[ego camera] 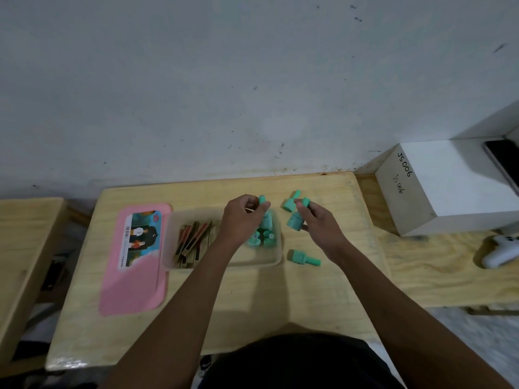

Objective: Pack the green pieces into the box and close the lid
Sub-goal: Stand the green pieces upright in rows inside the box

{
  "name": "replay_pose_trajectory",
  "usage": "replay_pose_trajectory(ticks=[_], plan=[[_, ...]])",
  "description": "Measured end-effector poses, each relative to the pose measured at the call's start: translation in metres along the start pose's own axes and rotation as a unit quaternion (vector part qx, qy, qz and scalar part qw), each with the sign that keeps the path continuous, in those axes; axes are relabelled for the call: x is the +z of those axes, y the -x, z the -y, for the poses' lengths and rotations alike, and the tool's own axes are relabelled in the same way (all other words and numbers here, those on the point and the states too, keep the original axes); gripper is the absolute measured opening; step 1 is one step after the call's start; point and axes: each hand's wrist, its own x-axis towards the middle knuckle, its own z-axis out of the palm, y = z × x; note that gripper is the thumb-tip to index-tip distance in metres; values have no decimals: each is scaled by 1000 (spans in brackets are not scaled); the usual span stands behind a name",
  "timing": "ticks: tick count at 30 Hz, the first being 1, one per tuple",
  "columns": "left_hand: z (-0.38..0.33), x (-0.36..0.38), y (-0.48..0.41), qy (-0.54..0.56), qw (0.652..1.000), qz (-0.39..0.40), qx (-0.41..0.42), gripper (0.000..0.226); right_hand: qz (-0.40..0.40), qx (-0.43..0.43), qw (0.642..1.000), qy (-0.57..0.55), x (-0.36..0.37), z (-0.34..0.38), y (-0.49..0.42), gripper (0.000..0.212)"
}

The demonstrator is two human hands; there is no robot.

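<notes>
Several green pieces are what you are handling: mint-coloured plastic, each a wide round base with a narrow stem, like a small stamp. One lies on its side on the wooden table at 3 o'clock of the box, just beside its right wall; another lies at 1 o'clock of the box, beyond your fingers. A cluster stands upright inside the box at its right end, while the left end holds flat brown sticks leaning together. The box is shallow, translucent and open; its pink lid, with a printed label, lies flat on the table at 9 o'clock, touching or nearly touching the box. Your left hand hovers over the box with the fingertips pinched on one small green piece. Your right hand holds two: a stem shows above the fingers and a base pokes out below the palm. How many pieces stand in the box is hard to count, since your left hand covers part of them and the picture is soft there.
</notes>
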Motion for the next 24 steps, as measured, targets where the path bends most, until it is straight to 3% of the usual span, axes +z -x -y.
replay_pose_trajectory(ticks=[6,17,20,24], plan=[[13,-12,11,0,1000,7,3,23,-36,-27,998,51,11,-10,9,29],[32,-27,27,-34,998,0,43,18,-35,-106,976,188,38,-27,27,18],[39,-27,29,-43,998,-1,54,20,-40,-111,954,274,42,-36,29,15],[46,-26,32,-50,997,10,55,21,-72,-152,896,411,41,-46,32,14]])
